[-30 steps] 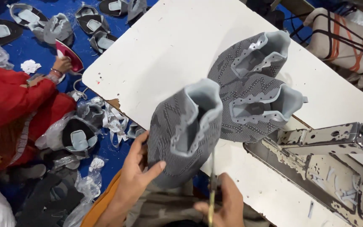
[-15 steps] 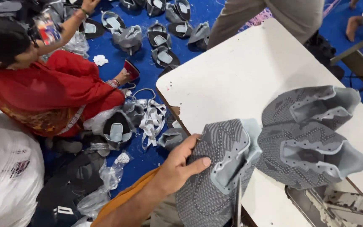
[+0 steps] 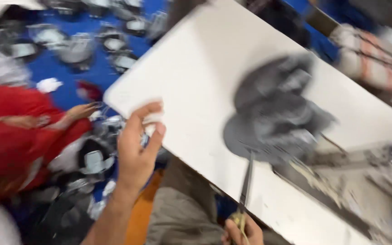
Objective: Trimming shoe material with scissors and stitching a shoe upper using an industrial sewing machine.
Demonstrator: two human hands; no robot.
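My left hand [image 3: 137,149] hangs just off the near-left edge of the white table [image 3: 196,77], thumb up and fingers curled toward it, pinching a small white scrap [image 3: 153,119] right at the table's rim; the picture is smeared there, so I cannot tell what the scrap is. My right hand [image 3: 241,229] sits low at the bottom of the view, below the table's near edge, fingers closed around the yellowish handles of a pair of scissors [image 3: 246,186]. The dark blades run up from my fist across the table edge, and their tip reaches the lower rim of the grey shoe uppers [image 3: 273,113]. Those uppers lie heaped in the middle of the table, blurred, with the pile's bottom part spreading flat toward me. To the left of the heap the tabletop is bare all the way to its rounded corner, so there is open white surface between my left hand and the pile. To the right the room closes: the metal body of a sewing machine [image 3: 355,181] lies just beside the heap, along the table's right side. Beyond the far edge a pale bundle with orange straps [image 3: 373,63] rests. Off the table to my left, down on a blue floor [image 3: 64,72], a person in red [image 3: 19,131] sits among more grey and dark shoe pieces [image 3: 91,45], well apart from my hands.
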